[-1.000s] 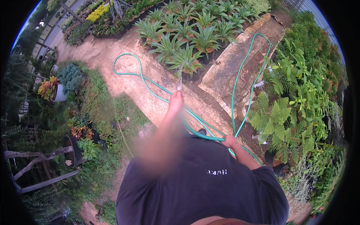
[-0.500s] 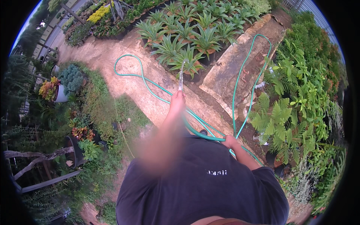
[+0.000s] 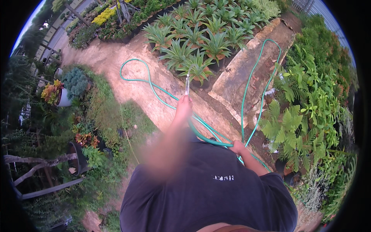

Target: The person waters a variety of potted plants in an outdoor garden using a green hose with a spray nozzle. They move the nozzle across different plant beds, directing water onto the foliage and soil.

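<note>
My left hand is stretched out in front of me, its fingers wrapped around the end of a green garden hose. A clear jet of water comes out beyond the fingers, toward the nearest spiky-leaved potted plant. Close to my right side, my right hand is closed around a further length of the same hose. Between the two hands the hose sags in a curve before my dark shirt. My left forearm is smeared by a blur.
Loops of hose lie on the dirt path and on a stone slab. Rows of spiky potted plants stand ahead. Ferns and leafy bushes crowd the right. At left are grass, a white pot and a dark tipped pot.
The view has shifted slightly, so the plants and hose loops sit a little lower and farther right. Both hands keep their hold on the hose, and water still flows.
</note>
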Action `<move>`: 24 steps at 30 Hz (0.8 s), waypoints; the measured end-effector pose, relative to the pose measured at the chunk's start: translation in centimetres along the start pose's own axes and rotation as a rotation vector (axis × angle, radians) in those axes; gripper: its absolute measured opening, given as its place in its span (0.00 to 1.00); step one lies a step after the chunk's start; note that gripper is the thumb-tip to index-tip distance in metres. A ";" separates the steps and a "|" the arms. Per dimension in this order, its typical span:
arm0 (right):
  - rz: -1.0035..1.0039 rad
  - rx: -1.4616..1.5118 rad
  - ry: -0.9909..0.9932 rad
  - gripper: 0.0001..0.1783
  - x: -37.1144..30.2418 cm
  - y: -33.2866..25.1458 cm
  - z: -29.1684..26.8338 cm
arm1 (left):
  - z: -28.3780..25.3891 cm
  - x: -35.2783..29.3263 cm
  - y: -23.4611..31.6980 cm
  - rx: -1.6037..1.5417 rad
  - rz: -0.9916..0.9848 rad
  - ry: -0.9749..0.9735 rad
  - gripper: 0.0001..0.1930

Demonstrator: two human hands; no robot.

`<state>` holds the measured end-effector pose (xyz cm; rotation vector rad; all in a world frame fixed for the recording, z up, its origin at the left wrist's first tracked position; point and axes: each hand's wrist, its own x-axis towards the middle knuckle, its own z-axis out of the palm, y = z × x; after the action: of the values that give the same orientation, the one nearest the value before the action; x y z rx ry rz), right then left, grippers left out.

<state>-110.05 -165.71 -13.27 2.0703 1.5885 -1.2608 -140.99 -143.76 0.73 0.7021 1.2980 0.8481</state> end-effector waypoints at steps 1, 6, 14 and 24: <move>0.014 0.005 -0.003 0.28 0.0 -0.7 -0.3 | -0.5 0.3 0.3 0.012 0.009 0.002 0.21; 0.008 0.017 -0.004 0.31 1.2 -4.9 -1.1 | -3.6 3.6 2.9 -0.035 -0.008 -0.008 0.19; 0.021 0.107 0.083 0.28 7.3 -15.3 0.0 | -12.2 12.0 9.3 -0.048 -0.035 -0.096 0.18; 0.115 0.090 0.149 0.23 11.5 -33.7 -0.2 | -24.4 22.2 17.8 0.025 -0.055 -0.187 0.18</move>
<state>-139.07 -145.21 -11.71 2.3241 1.4717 -1.1837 -166.22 -116.08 0.37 0.7439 1.1559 0.7054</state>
